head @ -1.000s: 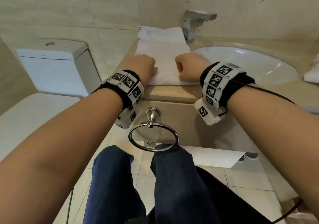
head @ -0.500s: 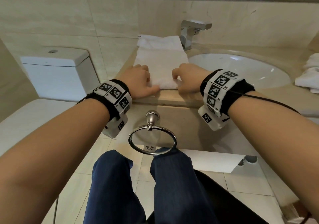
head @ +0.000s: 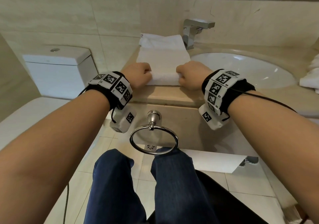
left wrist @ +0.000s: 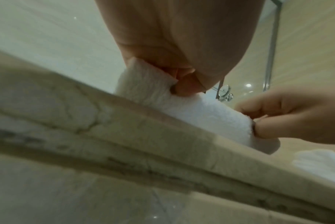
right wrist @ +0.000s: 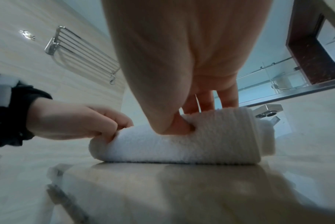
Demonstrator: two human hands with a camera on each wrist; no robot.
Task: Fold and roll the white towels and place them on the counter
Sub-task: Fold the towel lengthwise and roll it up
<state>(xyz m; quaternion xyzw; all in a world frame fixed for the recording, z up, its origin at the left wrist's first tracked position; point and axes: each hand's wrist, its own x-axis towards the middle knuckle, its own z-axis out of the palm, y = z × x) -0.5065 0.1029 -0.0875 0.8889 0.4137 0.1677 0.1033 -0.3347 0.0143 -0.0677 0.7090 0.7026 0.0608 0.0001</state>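
I have the white towel (head: 164,63) lying flat on the bench (head: 165,96) between the wall and the sink (head: 241,64), its near end already turned over into a short roll (head: 163,79) by the front edge. My left hand (head: 138,76) grips the roll's left end and my right hand (head: 191,77) grips its right end, thumbs tucked in at the near side and fingers curled over the top. I hold both ends so the roll stays even and tight instead of coning to 1 side. The flat stretch runs away from me toward the faucet (head: 193,32), so I judge the rolling has only begun. Another white towel (head: 309,80) sits beyond the sink on my right.
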